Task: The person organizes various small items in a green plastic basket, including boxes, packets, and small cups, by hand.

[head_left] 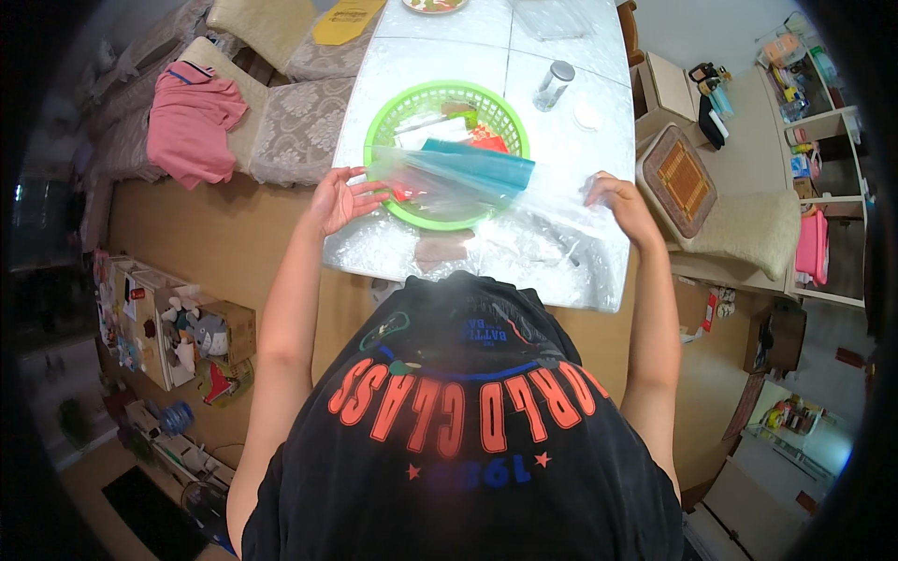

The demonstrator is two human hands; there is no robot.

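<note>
A clear plastic bag (412,175) stretches over the near side of a round green basket (376,131) on the table. My right hand (621,206) has its fingers curled around the bag's right end. Beside the basket's left rim, my left hand (342,200) is open, fingers spread, close to the other end of the bag. Whether its fingertips touch the plastic is unclear. A teal flat piece (486,166) lies across the basket, partly behind or inside the clear plastic. White and red packets (491,140) fill the basket.
A clear sheet covers the white table (440,56). A lidded clear jar (554,86) stands right of the basket, near a small white disc (586,117). A plate (434,5) sits at the far edge. Cushioned seats (304,122) flank the table, one bearing a pink garment (195,122).
</note>
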